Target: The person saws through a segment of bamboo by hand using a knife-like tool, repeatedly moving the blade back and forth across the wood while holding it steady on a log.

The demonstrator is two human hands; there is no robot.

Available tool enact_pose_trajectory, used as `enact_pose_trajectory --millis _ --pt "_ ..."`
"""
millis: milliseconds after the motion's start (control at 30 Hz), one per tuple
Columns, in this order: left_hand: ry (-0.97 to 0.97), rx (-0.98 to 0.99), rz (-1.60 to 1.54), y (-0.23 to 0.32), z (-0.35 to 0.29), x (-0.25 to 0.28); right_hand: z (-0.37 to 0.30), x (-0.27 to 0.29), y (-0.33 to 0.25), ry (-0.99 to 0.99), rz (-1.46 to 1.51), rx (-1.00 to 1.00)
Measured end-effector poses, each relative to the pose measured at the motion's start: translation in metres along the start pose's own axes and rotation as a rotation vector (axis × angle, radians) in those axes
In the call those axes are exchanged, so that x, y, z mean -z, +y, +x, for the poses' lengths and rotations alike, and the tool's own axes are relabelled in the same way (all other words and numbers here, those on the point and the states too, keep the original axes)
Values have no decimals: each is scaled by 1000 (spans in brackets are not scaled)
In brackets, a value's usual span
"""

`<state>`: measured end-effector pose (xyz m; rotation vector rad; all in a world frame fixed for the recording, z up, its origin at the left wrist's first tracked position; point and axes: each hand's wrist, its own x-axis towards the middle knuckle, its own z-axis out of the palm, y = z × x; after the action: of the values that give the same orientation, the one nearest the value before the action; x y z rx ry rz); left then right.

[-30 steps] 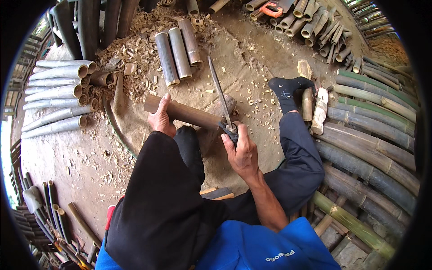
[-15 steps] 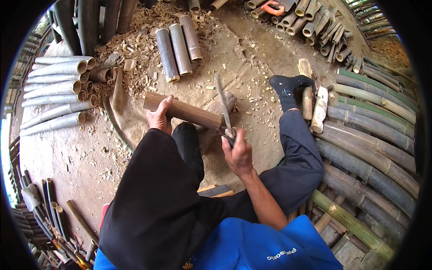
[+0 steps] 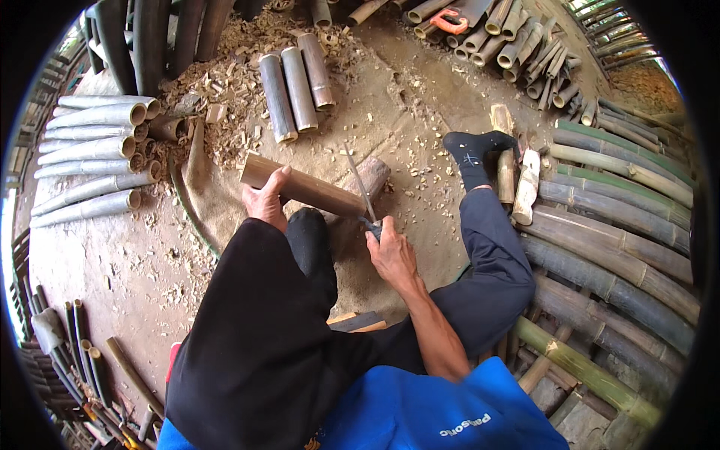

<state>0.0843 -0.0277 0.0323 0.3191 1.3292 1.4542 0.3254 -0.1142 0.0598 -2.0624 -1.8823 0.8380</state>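
My left hand (image 3: 265,202) is wrapped round the left part of a brown bamboo tube (image 3: 319,192), thumb on top. The tube lies slanted, its right end lower, by a short round log (image 3: 370,177) on the ground. In my right hand (image 3: 394,253) is the dark handle of a knife (image 3: 359,180). Its narrow blade points up and away, close to the tube's right end; whether it touches the tube is unclear. The blade shows nearly edge-on.
Three cut bamboo tubes (image 3: 298,88) lie beyond, beside a heap of wood chips (image 3: 225,82). Stacked bamboo (image 3: 97,161) stands at left, with long poles (image 3: 615,225) at right. An orange-handled saw (image 3: 451,21) rests on the far pile. My feet extend on both sides of the log.
The knife blade has dropped and tilted to the left, toward the tube's right end. My left hand still grips the tube in nearly the same place.
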Motion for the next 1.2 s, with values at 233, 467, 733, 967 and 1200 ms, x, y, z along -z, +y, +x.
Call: enact_pose_trajectory --millis 233,467,733,967,1200 --pt "212 24 -39 11 -4 1 -24 37 -53 207 312 169" --pt "228 -41 -4 16 -6 5 -17 3 -12 -112 31 -121" --pt "177 -4 50 13 -6 -3 -12 -7 -16 112 155 24" --pt "227 -13 45 15 -11 3 -27 39 -56 109 233 151" --pt "84 -131 13 11 -2 0 -8 -9 13 -117 -70 -179"
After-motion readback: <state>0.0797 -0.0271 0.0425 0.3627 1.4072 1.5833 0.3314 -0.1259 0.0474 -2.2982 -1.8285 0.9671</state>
